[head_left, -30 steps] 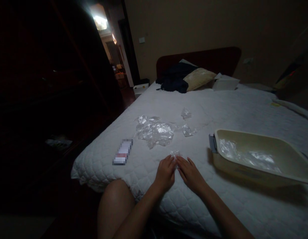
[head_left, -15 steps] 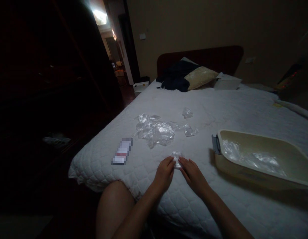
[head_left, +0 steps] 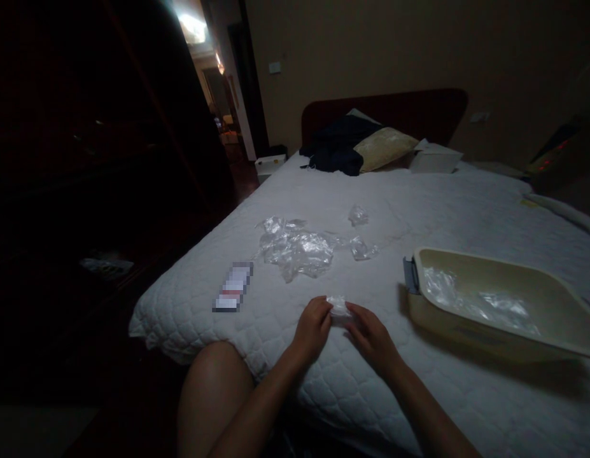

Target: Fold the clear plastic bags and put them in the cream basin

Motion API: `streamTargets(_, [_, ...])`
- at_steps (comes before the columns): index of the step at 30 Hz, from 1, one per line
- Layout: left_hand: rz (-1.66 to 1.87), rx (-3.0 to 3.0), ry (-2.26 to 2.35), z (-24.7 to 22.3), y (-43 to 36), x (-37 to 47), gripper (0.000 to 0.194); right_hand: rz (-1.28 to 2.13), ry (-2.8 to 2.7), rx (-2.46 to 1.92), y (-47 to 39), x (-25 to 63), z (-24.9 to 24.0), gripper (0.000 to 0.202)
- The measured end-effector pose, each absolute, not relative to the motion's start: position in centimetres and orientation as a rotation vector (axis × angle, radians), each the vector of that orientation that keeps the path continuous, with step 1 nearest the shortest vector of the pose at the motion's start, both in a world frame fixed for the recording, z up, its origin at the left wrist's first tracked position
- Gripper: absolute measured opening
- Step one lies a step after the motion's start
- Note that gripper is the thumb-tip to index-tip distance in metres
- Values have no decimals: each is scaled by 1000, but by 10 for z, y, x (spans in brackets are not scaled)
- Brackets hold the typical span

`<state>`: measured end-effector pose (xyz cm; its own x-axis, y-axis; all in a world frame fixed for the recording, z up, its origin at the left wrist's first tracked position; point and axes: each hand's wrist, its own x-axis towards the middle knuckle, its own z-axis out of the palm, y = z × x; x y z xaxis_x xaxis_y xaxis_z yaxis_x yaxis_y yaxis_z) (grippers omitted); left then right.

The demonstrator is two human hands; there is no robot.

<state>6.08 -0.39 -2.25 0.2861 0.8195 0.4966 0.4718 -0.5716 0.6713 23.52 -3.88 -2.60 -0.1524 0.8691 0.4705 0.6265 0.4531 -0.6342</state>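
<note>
A small, clear plastic bag [head_left: 339, 308], bunched or folded, is held between my two hands just above the white quilted bed cover. My left hand [head_left: 316, 323] pinches its left edge. On the other side, my right hand [head_left: 369, 334] grips the right edge, fingers bent toward it. Beyond the hands lies a crumpled heap of clear plastic bags [head_left: 297, 251]. Two smaller pieces are apart from the heap: one crumpled bag [head_left: 363, 249] at its right and another bag [head_left: 358, 215] farther back.
A cream plastic bin [head_left: 476, 340] with clear bags inside stands on the bed at right. A blurred-out phone-like item [head_left: 233, 287] lies at left near the bed's edge. Dark clothing [head_left: 340, 143], a beige pillow [head_left: 386, 149] and a white box [head_left: 436, 159] rest by the headboard [head_left: 419, 108].
My hands have lifted the small bag slightly and now grip its two sides, where before they pressed it on the bed. The view has shifted a little.
</note>
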Motion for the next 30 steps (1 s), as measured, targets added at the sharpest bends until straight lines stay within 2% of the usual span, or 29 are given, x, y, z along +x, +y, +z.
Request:
streamTargets(6, [1177, 1714, 1053, 1, -1, 67, 9, 498, -1454, -1348, -42, 234, -14, 46])
streamTargets(10, [1033, 1365, 954, 3, -3, 66, 21, 541, -1276, -1294, -48, 224, -2, 48])
streamTargets(14, [998, 1153, 963, -5, -4, 63, 30, 685, -1233, -1328, -55, 213, 8, 41])
streamTargets(20, [973, 1149, 938, -6, -7, 61, 28, 954, -1055, -1410, -49, 206, 2, 52])
streamTargets(25, [985, 1181, 913, -5, -13, 62, 25, 1141, -1037, -1357, -45, 207, -3, 44])
streamTargets(30, [933, 1134, 853, -13, -9, 61, 28, 1031, -972, -1327, -44, 213, 7, 37])
